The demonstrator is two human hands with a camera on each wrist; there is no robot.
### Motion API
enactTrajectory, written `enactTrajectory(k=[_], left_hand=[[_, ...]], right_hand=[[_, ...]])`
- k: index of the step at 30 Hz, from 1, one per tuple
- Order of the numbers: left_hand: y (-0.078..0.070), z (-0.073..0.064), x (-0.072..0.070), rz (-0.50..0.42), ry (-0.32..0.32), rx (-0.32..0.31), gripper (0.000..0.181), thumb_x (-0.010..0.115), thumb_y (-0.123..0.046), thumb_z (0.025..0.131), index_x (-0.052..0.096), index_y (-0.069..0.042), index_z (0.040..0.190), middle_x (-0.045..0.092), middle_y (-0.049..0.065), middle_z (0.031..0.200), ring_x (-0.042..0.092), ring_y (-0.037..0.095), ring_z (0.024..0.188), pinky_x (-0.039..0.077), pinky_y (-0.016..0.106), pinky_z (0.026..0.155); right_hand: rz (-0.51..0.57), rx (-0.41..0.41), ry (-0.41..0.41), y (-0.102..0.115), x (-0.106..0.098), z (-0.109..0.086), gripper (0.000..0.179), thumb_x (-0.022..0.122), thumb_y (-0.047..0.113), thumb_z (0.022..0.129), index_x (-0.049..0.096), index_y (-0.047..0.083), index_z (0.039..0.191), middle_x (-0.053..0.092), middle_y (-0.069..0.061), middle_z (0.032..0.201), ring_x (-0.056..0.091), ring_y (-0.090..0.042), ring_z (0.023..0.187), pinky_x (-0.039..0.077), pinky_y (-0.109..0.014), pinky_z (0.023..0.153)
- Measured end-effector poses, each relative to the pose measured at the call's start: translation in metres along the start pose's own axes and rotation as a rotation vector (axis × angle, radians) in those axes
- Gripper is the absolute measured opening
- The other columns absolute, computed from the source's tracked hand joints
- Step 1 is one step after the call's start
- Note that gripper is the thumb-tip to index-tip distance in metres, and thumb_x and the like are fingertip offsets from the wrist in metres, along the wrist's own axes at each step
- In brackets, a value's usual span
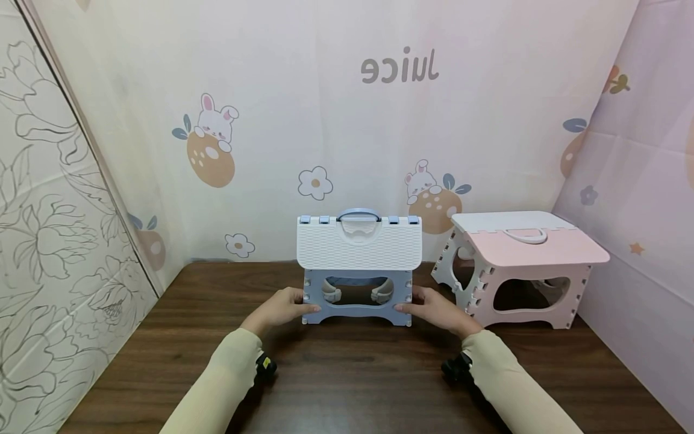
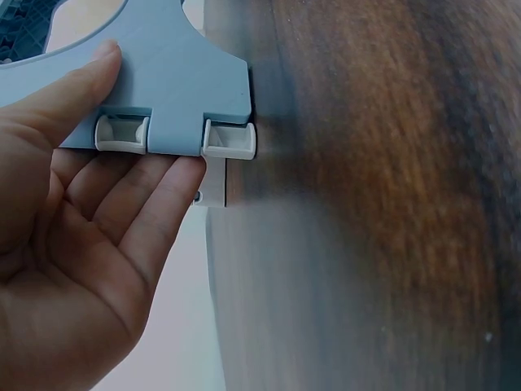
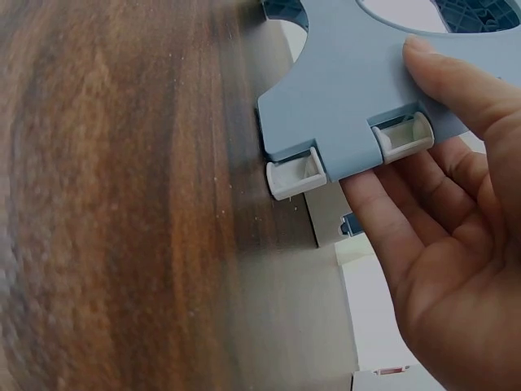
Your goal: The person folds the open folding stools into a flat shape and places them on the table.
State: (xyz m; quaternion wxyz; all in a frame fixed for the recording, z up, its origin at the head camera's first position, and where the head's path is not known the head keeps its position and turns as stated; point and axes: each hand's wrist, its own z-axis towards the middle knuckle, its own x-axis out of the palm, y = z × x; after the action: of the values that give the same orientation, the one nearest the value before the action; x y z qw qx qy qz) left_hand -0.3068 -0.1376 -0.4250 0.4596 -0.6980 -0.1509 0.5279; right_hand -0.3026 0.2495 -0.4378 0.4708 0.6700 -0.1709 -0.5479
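A blue-and-white folding step stool point(image 1: 359, 256) stands at the back middle of the table, its white top sloping toward me. A blue carry handle point(image 1: 359, 211) sits at the upper edge. My left hand point(image 1: 279, 310) grips the left edge of the blue leg panel point(image 2: 183, 77), thumb on the front face and fingers behind. On the opposite edge, my right hand point(image 1: 436, 310) holds the same panel in a matching way, its thumb point(image 3: 448, 73) pressed to the front. White hinge pieces point(image 3: 297, 173) show along the panel's edge near the tabletop.
A pink-and-white folding stool point(image 1: 542, 253) stands unfolded on the right, close to my right hand. Dark wood-grain tabletop point(image 1: 347, 380) lies in front. A printed curtain point(image 1: 325, 120) hangs behind, with more patterned cloth at both sides.
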Motion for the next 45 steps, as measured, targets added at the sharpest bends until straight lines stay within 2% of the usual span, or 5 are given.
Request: enactTrajectory(k=[12, 26, 32, 39, 45], left_hand=[[0.004, 0.002, 0.001, -0.035, 0.002, 0.013, 0.03, 0.07, -0.031, 0.096, 0.073, -0.006, 0.112, 0.074, 0.003, 0.098, 0.067, 0.019, 0.09, 0.053, 0.041, 0.084], [0.004, 0.0, -0.001, -0.033, 0.011, 0.026, 0.032, 0.067, -0.034, 0.097, 0.072, -0.008, 0.115, 0.073, 0.001, 0.101, 0.065, 0.017, 0.091, 0.053, 0.036, 0.082], [0.004, -0.002, -0.002, -0.031, 0.009, 0.026, 0.032, 0.066, -0.034, 0.098, 0.072, -0.008, 0.115, 0.072, 0.002, 0.104, 0.066, 0.018, 0.094, 0.053, 0.041, 0.087], [-0.001, -0.009, -0.008, -0.051, -0.036, 0.014, 0.04, 0.063, -0.042, 0.099, 0.069, -0.016, 0.128, 0.068, 0.0, 0.121, 0.06, 0.02, 0.115, 0.045, 0.053, 0.101], [-0.004, -0.012, -0.014, -0.024, -0.104, -0.052, 0.056, 0.061, -0.053, 0.096, 0.061, -0.017, 0.139, 0.063, 0.001, 0.131, 0.055, 0.025, 0.125, 0.042, 0.056, 0.103]], right_hand=[[-0.013, 0.029, -0.005, 0.005, 0.0, -0.002, 0.062, 0.069, 0.039, 0.095, 0.052, 0.003, 0.142, 0.062, -0.01, 0.128, 0.061, -0.022, 0.112, 0.051, -0.042, 0.09], [-0.033, 0.009, 0.019, 0.01, 0.0, -0.003, 0.065, 0.061, 0.04, 0.101, 0.04, 0.004, 0.152, 0.054, -0.015, 0.141, 0.057, -0.028, 0.123, 0.048, -0.049, 0.097], [-0.049, 0.017, 0.012, 0.01, -0.001, -0.005, 0.067, 0.06, 0.041, 0.101, 0.039, 0.002, 0.151, 0.055, -0.016, 0.141, 0.058, -0.028, 0.122, 0.048, -0.049, 0.097], [-0.051, 0.047, -0.02, 0.014, -0.003, -0.008, 0.072, 0.058, 0.044, 0.101, 0.032, 0.001, 0.153, 0.049, -0.019, 0.145, 0.054, -0.031, 0.126, 0.045, -0.052, 0.101], [-0.072, 0.083, -0.078, 0.017, -0.004, -0.009, 0.066, 0.057, 0.047, 0.1, 0.038, 0.003, 0.146, 0.055, -0.016, 0.133, 0.056, -0.029, 0.119, 0.046, -0.052, 0.097]])
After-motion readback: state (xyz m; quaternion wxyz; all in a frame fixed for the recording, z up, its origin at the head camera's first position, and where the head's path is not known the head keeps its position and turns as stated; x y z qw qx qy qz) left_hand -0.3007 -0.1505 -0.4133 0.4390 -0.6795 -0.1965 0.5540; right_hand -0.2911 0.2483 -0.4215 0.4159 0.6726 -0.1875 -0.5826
